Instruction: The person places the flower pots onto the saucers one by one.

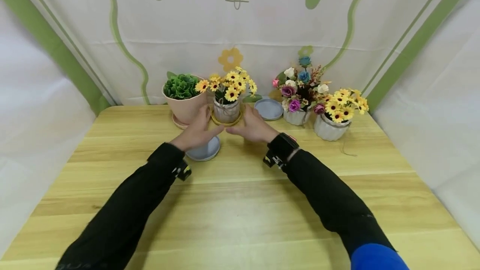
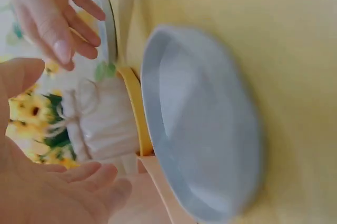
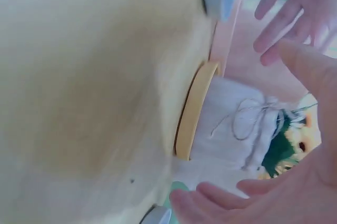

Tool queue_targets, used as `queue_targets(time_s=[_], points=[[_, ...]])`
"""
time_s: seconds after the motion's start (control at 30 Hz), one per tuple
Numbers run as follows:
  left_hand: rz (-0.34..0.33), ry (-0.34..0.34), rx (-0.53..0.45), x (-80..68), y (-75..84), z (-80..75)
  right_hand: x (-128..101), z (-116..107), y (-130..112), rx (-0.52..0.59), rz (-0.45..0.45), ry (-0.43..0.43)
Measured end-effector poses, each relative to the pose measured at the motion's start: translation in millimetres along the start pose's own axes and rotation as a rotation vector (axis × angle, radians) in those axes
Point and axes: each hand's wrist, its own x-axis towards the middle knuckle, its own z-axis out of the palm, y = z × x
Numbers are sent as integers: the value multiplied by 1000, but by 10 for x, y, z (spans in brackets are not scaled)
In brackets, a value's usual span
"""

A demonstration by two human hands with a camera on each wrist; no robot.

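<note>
A whitish flowerpot with yellow daisy-like flowers and a twine bow stands on a yellow saucer at the back of the table. My left hand is at its left side, with fingers spread and fairly straight. To its right my right hand is held in the same way. Both wrist views show gaps between the hands and the pot, and neither hand holds anything. Below my left hand lies a blue-grey saucer. A pink pot with a green leafy plant stands on a pink saucer just left.
Another blue-grey saucer lies right of the hands. Beyond it stand a white pot of mixed roses and a white pot of yellow flowers. A printed curtain hangs behind the wooden table.
</note>
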Motion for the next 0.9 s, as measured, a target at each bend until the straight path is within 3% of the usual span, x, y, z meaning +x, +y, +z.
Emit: queue_targets(time_s=[0.33,0.53,0.7,0.9], points=[[-107,97,158,-969,-159,-174,-993,-255,357,93,20,23],[-146,119,206,-1463,-273,-256,-1666,-431,641,91,94,91],[-158,119,240,-1607,-380,-318,-2079,-629,955,64,209,164],[-151,94,276,-1434,-501,-400,-2165,-998,1321,44,359,198]])
